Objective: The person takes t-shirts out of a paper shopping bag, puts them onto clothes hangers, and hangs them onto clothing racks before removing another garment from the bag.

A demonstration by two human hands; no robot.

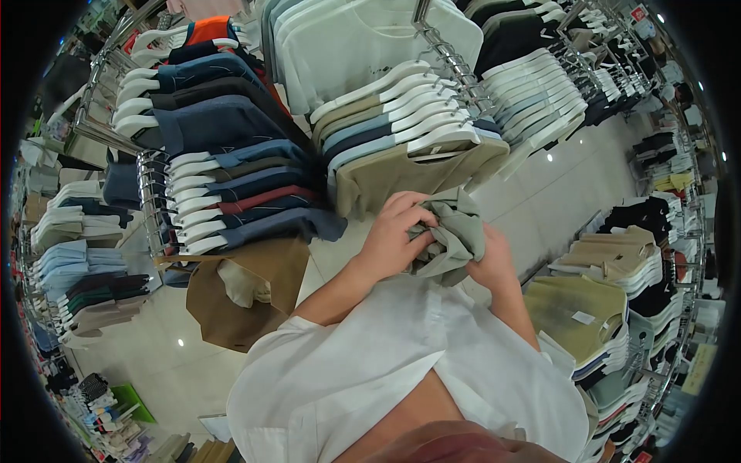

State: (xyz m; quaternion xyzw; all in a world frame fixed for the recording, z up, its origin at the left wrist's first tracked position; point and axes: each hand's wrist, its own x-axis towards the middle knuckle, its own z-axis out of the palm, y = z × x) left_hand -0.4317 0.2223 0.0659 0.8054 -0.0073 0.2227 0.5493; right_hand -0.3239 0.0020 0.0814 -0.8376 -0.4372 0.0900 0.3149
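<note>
In front of my white shirt, both hands hold a bunched grey-green garment (449, 231); its kind cannot be made out in the folds. My left hand (401, 235) grips it from the left, with fingers and thumb curled into the cloth. On the other side my right hand (492, 258) is closed around the garment's edge, its fingertips partly hidden behind the fabric. Just beyond my hands, an olive-beige top (424, 171) hangs at the near end of a rack on a white hanger.
A brown paper bag (220, 309) with pale cloth (243, 284) inside is at my left, by a rack of dark blue shirts (255, 181). A white sweater (378, 50) hangs ahead. Folded-looking yellow-green tops (575, 316) hang at right. Tiled floor (567, 166) runs between racks.
</note>
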